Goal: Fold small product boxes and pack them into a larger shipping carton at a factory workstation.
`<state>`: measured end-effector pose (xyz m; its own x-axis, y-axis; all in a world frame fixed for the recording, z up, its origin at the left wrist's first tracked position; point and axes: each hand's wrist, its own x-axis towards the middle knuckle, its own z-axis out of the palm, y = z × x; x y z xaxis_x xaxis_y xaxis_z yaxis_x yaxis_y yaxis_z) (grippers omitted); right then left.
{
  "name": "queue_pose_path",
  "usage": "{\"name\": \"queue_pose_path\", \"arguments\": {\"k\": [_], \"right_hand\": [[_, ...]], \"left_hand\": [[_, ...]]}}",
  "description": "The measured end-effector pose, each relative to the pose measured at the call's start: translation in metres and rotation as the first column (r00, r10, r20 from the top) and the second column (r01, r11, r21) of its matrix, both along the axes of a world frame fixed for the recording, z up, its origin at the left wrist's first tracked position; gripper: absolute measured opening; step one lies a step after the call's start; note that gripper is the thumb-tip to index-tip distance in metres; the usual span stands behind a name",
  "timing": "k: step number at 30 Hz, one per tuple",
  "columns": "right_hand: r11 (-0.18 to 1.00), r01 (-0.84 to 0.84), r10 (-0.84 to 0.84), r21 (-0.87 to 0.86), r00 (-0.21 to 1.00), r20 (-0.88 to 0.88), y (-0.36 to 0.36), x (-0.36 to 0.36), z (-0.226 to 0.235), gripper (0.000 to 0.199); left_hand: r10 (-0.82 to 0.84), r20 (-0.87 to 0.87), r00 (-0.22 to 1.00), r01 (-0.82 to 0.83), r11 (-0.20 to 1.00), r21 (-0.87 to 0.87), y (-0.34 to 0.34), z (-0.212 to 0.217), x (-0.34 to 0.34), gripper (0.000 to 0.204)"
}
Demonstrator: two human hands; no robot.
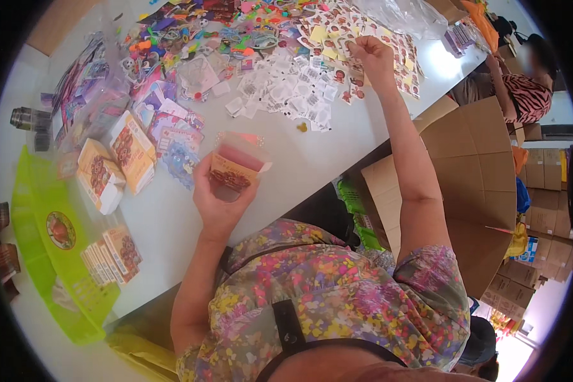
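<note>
My left hand is wrapped around a small printed cardboard box, whose top is open toward me and whose inside is pink. Out over the far right of the table, my right hand has its fingertips pinched together at a spread of small printed cut-outs and yellow slips. Whatever is between those fingertips is too small to make out. Left of the spread lies a heap of small white packets. A little yellow piece rests by itself nearer to me.
Colourful plastic trinkets cover the table's far side. Two flat-lying printed boxes and purple cards sit left of my left hand. A green basket and a row of small boxes stand nearer. Large cartons and another person are at right.
</note>
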<state>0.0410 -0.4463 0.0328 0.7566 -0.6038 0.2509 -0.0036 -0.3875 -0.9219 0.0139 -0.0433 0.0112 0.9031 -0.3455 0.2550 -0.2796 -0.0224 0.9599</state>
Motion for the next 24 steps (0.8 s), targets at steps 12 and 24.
{"name": "queue_pose_path", "arguments": {"k": [12, 24], "right_hand": [[0.975, -0.221, 0.219, -0.028, 0.974, -0.057, 0.133, -0.027, 0.08, 0.016], [0.65, -0.423, 0.543, -0.631, 0.84, -0.003, 0.237, -0.045, 0.068, 0.009]], "left_hand": [[0.088, -0.005, 0.996, -0.087, 0.991, 0.105, 0.004, -0.005, 0.0, 0.08], [0.07, 0.03, 0.997, -0.071, 0.997, 0.037, 0.008, 0.001, -0.004, 0.073]]}}
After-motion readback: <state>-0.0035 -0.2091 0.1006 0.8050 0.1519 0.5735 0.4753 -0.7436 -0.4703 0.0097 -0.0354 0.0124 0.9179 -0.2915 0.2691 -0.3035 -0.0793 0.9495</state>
